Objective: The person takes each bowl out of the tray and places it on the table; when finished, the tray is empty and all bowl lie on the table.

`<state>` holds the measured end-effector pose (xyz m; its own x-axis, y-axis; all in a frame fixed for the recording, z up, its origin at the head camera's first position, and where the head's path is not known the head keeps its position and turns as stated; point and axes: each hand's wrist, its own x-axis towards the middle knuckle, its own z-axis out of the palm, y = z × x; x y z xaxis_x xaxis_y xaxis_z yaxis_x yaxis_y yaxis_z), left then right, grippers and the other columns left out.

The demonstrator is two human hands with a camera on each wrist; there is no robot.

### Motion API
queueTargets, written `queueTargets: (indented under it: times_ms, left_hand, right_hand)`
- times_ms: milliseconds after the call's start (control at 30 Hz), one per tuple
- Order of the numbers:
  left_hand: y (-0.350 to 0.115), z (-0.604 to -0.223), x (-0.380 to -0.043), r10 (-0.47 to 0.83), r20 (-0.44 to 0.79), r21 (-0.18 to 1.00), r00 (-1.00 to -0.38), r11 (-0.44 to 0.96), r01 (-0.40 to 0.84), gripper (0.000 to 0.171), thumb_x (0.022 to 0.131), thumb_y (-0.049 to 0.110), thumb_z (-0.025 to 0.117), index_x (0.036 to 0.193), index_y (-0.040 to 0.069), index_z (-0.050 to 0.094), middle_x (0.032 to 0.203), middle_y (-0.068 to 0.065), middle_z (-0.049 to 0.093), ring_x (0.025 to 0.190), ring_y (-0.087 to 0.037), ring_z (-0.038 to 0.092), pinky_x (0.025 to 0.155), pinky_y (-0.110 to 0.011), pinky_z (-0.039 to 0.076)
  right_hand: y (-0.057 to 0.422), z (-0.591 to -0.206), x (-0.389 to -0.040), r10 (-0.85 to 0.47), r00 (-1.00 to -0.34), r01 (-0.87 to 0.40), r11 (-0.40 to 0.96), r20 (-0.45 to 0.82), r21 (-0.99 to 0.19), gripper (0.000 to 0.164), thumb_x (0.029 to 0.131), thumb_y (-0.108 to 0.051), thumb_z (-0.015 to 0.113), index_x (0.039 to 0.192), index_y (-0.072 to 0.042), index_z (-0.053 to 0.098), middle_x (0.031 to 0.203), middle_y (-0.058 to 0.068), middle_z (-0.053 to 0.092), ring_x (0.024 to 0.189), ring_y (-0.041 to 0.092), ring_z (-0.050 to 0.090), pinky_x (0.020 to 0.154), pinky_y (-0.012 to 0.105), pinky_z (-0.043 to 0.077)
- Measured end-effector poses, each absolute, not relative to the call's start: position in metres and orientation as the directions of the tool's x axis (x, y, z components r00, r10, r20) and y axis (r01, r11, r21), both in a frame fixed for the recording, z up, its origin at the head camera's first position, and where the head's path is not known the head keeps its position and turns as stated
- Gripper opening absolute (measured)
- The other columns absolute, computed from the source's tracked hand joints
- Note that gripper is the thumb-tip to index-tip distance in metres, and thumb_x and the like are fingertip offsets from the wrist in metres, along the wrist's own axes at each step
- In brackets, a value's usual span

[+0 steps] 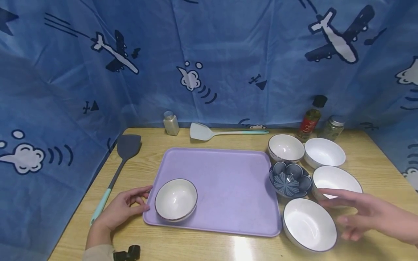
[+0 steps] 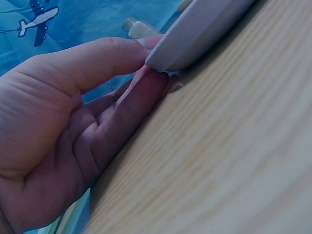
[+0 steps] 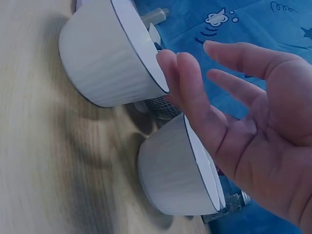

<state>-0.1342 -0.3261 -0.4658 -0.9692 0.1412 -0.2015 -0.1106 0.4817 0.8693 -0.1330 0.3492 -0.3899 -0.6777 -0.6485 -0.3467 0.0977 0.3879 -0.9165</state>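
A lilac rectangular tray lies on the table, with one white dark-rimmed bowl at its front left. My left hand holds the tray's left edge; in the left wrist view the thumb is against the rim and fingers are below it. My right hand hovers at the right with fingers spread and nothing in them. Nearest to it are a white bowl at the front and another white bowl just behind, partly hidden by the fingers.
Beyond these stand a blue flower-shaped bowl, two white bowls, a sauce bottle and a glass jar. A pale spatula and a shaker lie behind the tray. A dark turner lies left.
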Motion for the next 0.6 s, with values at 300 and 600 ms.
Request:
queueTargets:
  times_ms: [300,600]
  left_hand:
    - [-0.324,-0.467,-0.135,0.148,-0.197,0.875,-0.969,0.472,-0.106,0.067,0.083,0.026,0.082,0.143,0.014,0.055,0.122,-0.012,0.064,0.09,-0.014,0.064,0.084,-0.019,0.047]
    - [-0.325,-0.467,-0.134,0.149,-0.195,0.867,-0.969,0.489,-0.099,0.067,0.083,0.027,0.081,0.143,0.014,0.055,0.122,-0.011,0.064,0.091,-0.014,0.064,0.085,-0.02,0.046]
  right_hand:
    - [0.349,-0.379,-0.138,-0.655,-0.667,0.101,0.393,-0.355,-0.914,0.061,0.105,-0.004,0.044,0.159,-0.02,0.021,0.139,-0.027,0.054,0.089,0.04,0.069,0.074,0.041,0.059]
    - [0.318,-0.377,-0.145,-0.725,-0.658,0.014,0.257,-0.202,-0.966,0.061,0.103,0.004,0.04,0.159,-0.01,0.02,0.147,-0.002,0.055,0.09,0.04,0.07,0.077,0.042,0.058]
